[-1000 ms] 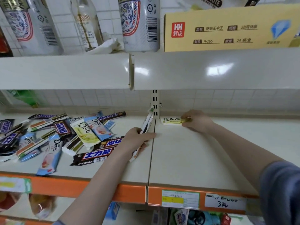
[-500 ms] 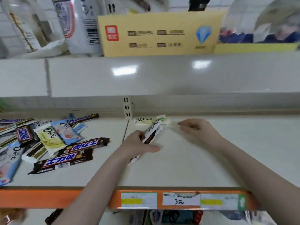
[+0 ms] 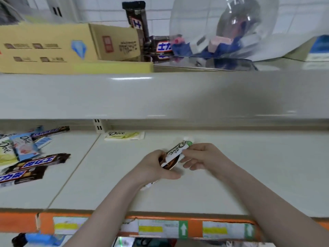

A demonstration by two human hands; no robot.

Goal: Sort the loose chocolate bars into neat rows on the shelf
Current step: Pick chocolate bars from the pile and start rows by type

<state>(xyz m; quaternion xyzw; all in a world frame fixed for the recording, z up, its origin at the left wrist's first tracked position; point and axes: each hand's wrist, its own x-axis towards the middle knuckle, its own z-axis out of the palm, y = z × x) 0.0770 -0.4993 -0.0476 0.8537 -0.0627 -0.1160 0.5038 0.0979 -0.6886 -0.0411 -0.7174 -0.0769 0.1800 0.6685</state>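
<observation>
Chocolate bars in hand [image 3: 175, 154] — a small bundle, at least one white Dove wrapper over a brown one — are held above the right-hand shelf panel [image 3: 231, 175], just in front of a pale yellow Dove bar [image 3: 124, 135] already laid flat against the back edge. The left hand [image 3: 156, 168] has its grip clamped round the bundle's near end; the right hand [image 3: 201, 158] pinches the far end, fingers closed on the white wrapper. The bundle's long axis runs diagonally, near-left to far-right, whereas the placed bar lies crosswise, parallel to the shelf back — so a turn would seem needed before a bar can join that row. The placed bar lies beyond and to the left of both hands, nearer the left. The loose pile [image 3: 30, 157] is unsorted on the left panel, well apart.
</observation>
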